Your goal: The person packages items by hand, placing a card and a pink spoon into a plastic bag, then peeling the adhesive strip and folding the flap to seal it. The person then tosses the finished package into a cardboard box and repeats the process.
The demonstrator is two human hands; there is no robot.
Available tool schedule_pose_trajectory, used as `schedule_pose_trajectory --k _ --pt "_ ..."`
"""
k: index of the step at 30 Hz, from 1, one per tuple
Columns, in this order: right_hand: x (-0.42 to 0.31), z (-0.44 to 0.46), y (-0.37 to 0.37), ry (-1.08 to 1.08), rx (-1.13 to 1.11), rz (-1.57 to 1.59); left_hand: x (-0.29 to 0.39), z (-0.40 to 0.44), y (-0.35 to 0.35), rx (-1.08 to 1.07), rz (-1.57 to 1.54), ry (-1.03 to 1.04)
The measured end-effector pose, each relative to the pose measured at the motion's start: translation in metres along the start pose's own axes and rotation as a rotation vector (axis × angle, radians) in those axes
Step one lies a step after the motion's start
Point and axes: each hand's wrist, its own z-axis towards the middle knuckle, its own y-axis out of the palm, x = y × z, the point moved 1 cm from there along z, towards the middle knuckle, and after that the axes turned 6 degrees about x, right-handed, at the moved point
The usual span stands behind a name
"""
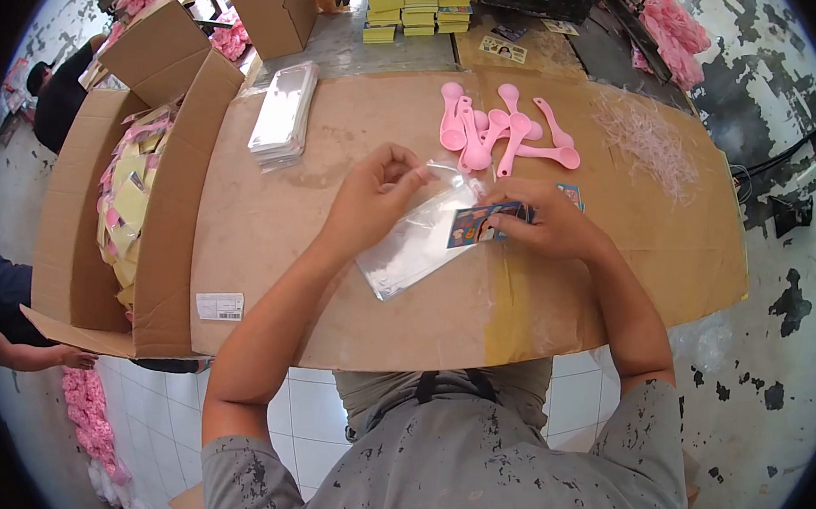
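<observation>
Clear plastic shines on the bag lying flat at the centre of the frame, on a brown cardboard sheet that covers the work surface. The left hand is at its upper edge, thumb and forefinger drawn narrowly together; whether they pinch the film, I cannot tell. Just right of centre, the right hand holds a blue patterned card between thumb and fingers, its left end over the bag. More blue print shows beyond the knuckles of that hand.

Above the right hand, pink spoons lie in a loose, overlapping group. Pale shredded strips are scattered at the upper right of the cardboard. At the upper left, a stack of clear sleeves rests slightly askew, and farther down on that side a white label sits flat.

An open carton at the left holds many pink and yellow packets. Stacks of yellow-edged cards stand at the top centre. At the left edge of the frame, another person's hand is near the carton's lower corner, apart from both working hands.
</observation>
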Motion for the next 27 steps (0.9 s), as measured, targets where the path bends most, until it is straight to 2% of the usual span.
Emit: schedule_pose_trajectory --k 1,4,7,13,19,22,25,27 --pt "-0.001 -0.001 -0.003 0.015 0.009 0.052 0.000 0.002 -0.002 0.019 -0.159 0.026" --pt "0.005 0.000 -0.017 0.110 0.154 0.087 0.029 -0.002 -0.011 -0.078 -0.268 -0.136" --pt "0.010 0.004 -0.017 0.148 0.284 0.289 0.044 -0.011 -0.001 -0.095 -0.235 -0.183" --pt "0.000 0.006 -0.020 0.080 0.424 0.405 0.030 -0.017 0.014 -0.160 -0.126 -0.147" --pt "-0.010 0.003 -0.015 0.023 0.351 0.305 0.027 -0.019 0.017 -0.183 -0.171 -0.142" --pt "-0.009 0.005 -0.022 -0.076 0.179 -0.001 0.027 -0.023 0.021 -0.185 -0.163 -0.133" --pt "-0.010 0.009 -0.012 -0.178 0.122 -0.090 0.028 -0.027 0.026 -0.242 -0.097 -0.060" --pt "-0.020 0.009 0.004 -0.002 0.224 0.156 0.027 -0.029 0.028 -0.253 -0.065 -0.055"
